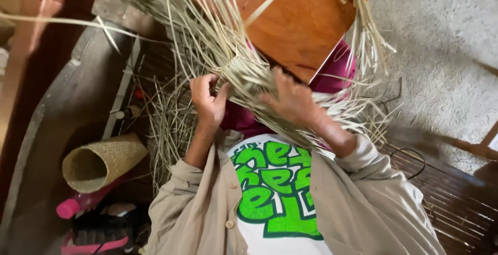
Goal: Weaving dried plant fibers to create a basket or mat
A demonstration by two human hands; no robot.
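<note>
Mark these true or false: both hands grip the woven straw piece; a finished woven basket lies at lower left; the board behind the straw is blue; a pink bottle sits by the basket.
1. Both hands, left hand and right hand, are on the woven straw piece: true.
2. A woven basket lies at lower left: true.
3. The board is blue: false; the wooden board is orange-brown.
4. A pink bottle sits by the basket: true.

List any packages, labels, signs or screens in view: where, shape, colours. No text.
Shirt print: bottom centre on the person's white shirt, blocky green lettering outlined dark.
Pink bottle: lower left under the woven cone basket, cylindrical; no label visible.
No signs or screens.
</note>
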